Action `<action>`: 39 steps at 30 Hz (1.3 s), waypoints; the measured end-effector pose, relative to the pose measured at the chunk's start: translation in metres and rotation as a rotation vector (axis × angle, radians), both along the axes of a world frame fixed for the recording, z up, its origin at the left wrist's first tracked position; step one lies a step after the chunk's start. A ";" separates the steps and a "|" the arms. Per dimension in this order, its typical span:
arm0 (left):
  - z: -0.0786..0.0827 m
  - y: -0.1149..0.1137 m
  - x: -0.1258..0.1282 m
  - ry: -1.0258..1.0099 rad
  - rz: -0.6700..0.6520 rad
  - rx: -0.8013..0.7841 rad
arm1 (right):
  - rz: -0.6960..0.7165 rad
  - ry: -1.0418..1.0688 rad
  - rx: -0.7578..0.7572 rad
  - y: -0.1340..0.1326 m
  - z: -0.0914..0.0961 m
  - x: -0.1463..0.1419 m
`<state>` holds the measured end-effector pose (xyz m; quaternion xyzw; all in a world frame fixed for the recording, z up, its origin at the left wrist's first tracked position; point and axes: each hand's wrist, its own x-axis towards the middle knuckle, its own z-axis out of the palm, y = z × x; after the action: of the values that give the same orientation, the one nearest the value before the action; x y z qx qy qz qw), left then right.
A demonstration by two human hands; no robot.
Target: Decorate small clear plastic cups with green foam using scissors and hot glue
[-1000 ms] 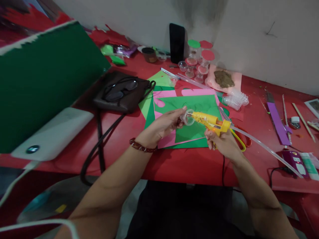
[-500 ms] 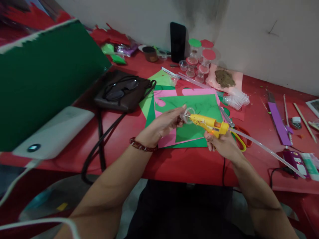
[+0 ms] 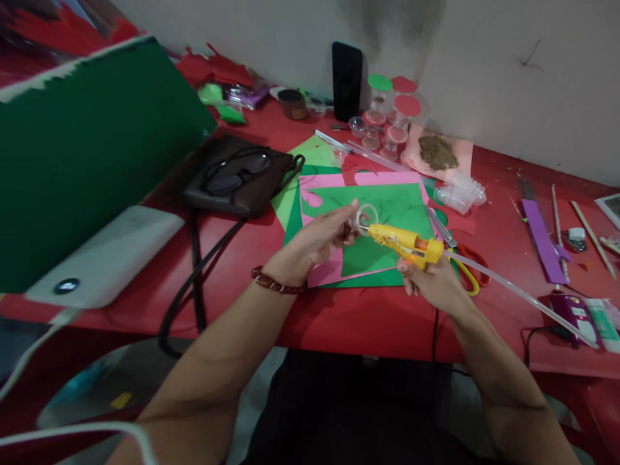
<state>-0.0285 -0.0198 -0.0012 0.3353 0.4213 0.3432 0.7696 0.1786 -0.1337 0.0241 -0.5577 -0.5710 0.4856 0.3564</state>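
My left hand is closed on a small clear plastic cup, held by its side with the round rim towards the right. Wrapped round the handle of a yellow hot glue gun is my right hand. The gun's metal nozzle is at the cup's rim; whether it touches I cannot tell. A long clear glue stick sticks out of the gun's back end. Beneath both hands lie green paper and pink paper.
Scissors and a cutter knife lie by my right hand. Behind are joined clear cups, nested cups, brown powder on paper and a phone. A dark bag with sunglasses and a power bank are left.
The cup in my left hand has tipped and shifted slightly, and the glue gun's nozzle has moved a little down and left along its rim.
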 end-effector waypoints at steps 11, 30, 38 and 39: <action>-0.004 0.004 0.000 -0.139 0.084 0.013 | -0.009 -0.011 0.023 0.001 -0.002 0.000; -0.015 0.004 -0.004 -0.354 0.091 0.134 | -0.038 0.028 0.055 0.000 0.001 -0.001; -0.012 0.003 -0.004 -0.358 0.120 0.105 | -0.049 0.035 0.078 0.000 -0.002 -0.001; -0.012 0.003 -0.004 -0.359 0.122 0.104 | -0.047 0.033 0.077 0.000 -0.002 -0.001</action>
<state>-0.0325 -0.0165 -0.0129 0.2818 0.2787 0.4646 0.7919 0.1776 -0.1335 0.0224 -0.5489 -0.5701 0.4638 0.3983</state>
